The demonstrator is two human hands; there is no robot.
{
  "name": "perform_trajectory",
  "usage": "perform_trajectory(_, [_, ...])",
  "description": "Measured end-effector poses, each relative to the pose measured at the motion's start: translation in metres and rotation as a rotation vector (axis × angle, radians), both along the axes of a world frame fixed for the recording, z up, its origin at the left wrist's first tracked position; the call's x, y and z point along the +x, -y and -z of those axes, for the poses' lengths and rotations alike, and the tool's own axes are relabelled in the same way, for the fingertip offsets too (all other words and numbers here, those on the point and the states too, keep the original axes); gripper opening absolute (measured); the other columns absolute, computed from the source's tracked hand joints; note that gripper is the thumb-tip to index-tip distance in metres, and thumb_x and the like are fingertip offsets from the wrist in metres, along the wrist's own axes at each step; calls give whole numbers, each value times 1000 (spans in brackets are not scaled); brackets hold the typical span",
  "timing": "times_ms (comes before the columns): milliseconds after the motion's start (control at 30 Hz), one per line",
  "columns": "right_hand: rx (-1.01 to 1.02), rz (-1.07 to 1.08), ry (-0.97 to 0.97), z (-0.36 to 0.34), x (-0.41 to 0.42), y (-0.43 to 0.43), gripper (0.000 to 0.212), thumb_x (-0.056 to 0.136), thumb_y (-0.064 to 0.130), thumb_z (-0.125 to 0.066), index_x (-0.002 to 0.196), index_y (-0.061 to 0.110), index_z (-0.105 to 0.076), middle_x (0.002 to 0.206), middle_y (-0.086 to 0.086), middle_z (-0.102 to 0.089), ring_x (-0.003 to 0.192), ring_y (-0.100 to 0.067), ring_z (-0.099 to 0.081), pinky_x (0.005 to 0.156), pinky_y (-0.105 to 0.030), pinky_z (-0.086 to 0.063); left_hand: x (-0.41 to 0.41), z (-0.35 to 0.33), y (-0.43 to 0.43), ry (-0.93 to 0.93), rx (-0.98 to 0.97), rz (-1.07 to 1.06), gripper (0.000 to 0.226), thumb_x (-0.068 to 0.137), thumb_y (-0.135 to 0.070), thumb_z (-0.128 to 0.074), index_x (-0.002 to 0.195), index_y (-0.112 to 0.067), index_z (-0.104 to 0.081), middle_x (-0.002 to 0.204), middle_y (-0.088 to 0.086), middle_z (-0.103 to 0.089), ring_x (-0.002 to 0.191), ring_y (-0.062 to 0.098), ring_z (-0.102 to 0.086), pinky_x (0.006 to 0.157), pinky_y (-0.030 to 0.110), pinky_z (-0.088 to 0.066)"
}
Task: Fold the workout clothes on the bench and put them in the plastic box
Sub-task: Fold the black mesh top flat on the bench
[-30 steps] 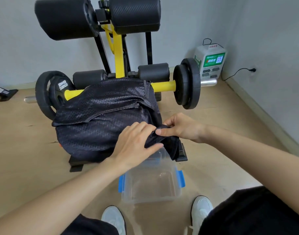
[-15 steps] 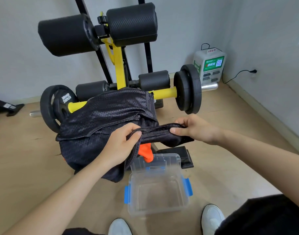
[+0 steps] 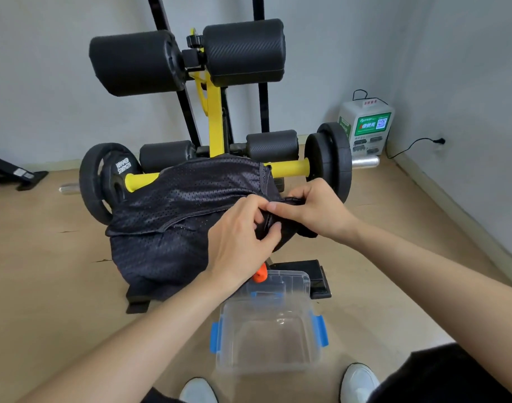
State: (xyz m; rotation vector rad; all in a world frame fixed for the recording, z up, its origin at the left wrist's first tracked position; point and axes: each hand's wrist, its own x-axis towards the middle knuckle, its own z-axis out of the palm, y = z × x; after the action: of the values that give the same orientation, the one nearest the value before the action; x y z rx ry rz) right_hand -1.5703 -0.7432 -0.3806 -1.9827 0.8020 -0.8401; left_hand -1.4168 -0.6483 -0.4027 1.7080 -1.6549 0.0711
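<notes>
The clear plastic box (image 3: 263, 366) with blue side latches (image 3: 322, 330) stands open on the floor straight below the grip, nearer the person. The wooden floor (image 3: 45, 271) shows through its bottom. A clear piece with a blue handle (image 3: 266, 293) sits at its far edge; whether this is the lid cannot be told.

The grip itself is two-handed. The left hand (image 3: 243, 231) and right hand (image 3: 310, 210) meet fingertip to fingertip, both pinching a bunched black hem of the mesh garment (image 3: 176, 216). From there the garment spreads away to the left, draped over the yellow-framed bench (image 3: 214, 112). Just under the grip an orange scrap (image 3: 260, 274) peeks out below the cloth.

Beyond the grip, black foam rollers (image 3: 243, 50) rise against a grey wall (image 3: 45, 68). Weight plates (image 3: 333, 161) sit on a yellow bar (image 3: 289, 167) to its right and left. Far right of the grip, a white-and-green charging cabinet (image 3: 365, 129) stands in the corner. White shoes (image 3: 359, 382) flank the box.
</notes>
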Motion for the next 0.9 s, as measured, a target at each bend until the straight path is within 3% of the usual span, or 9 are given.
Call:
perform_trajectory(100, [11, 16, 20, -3, 0, -2, 56, 89, 30, -73, 67, -17, -52, 61, -32, -41, 50, -24, -36, 43, -39, -29, 9, 0, 4, 34, 28, -34, 15, 83, -30, -65, 96, -34, -61, 81, -14, -58, 73, 6, -56, 63, 38, -52])
perform_trajectory(233, [125, 12, 68, -4, -6, 1, 49, 90, 29, -71, 77, -17, -59, 69, -38, -48, 51, -34, -44, 40, -52, -36, 30, 7, 0, -3, 242, -5, 5, 83, -36, -64, 86, -35, -68, 74, -19, -65, 73, 2, -62, 70, 35, -55])
perform_trajectory(333, [144, 2, 100, -2, -7, 5, 51, 89, 34, -70, 79, -15, -60, 75, -39, -54, 61, -29, -50, 53, -47, -44, 35, 12, -10, -82, 291, 98, 14, 86, -47, -61, 88, -35, -67, 72, -21, -66, 72, 0, -62, 68, 31, -52])
perform_trajectory(400, [163, -17, 119, -2, -5, 5, 49, 90, 34, -69, 79, -14, -62, 78, -39, -56, 65, -27, -53, 59, -43, -46, 29, 12, -16, -69, 276, 116, 26, 85, -57, -58, 80, -31, -56, 63, -20, -63, 66, 1, -58, 60, 29, -43])
perform_trajectory(467, [190, -19, 147, -5, -4, 4, 42, 92, 29, -67, 80, -11, -67, 79, -32, -63, 65, -24, -57, 60, -38, -49, 22, 11, -20, -14, 290, 86, 41, 77, -66, -61, 78, -27, -50, 60, -15, -63, 65, 5, -59, 58, 30, -45])
perform_trajectory(567, [225, -3, 186, -7, -3, 4, 38, 93, 26, -66, 83, -10, -70, 76, -25, -69, 64, -24, -60, 57, -33, -51, 22, 12, -18, 60, 300, 40, 33, 78, -47, -66, 74, -24, -42, 58, -9, -57, 62, 14, -58, 51, 29, -39])
perform_trajectory(667, [249, 55, 209, -4, -6, 9, 39, 92, 30, -68, 87, -9, -71, 83, -34, -68, 64, -32, -60, 60, -51, -53, 36, 6, -17, 68, 270, 10, 25, 79, -28, -62, 69, -23, -40, 61, -6, -49, 59, 15, -50, 49, 30, -32])
perform_trajectory(767, [269, 117, 211, 0, -12, 16, 35, 91, 30, -69, 87, -5, -74, 84, -26, -72, 70, -32, -65, 67, -60, -56, 55, -1, -22, 113, 248, -15, 14, 75, -24, -62, 72, -31, -50, 64, -9, -51, 64, 16, -51, 54, 31, -39])
perform_trajectory(900, [276, 143, 168, 7, -15, 25, 32, 91, 30, -69, 81, 0, -75, 76, -14, -73, 66, -24, -66, 68, -48, -58, 82, -5, -35, 75, 246, -88, 9, 74, -24, -65, 79, -30, -68, 60, -11, -61, 63, 15, -57, 59, 33, -48])
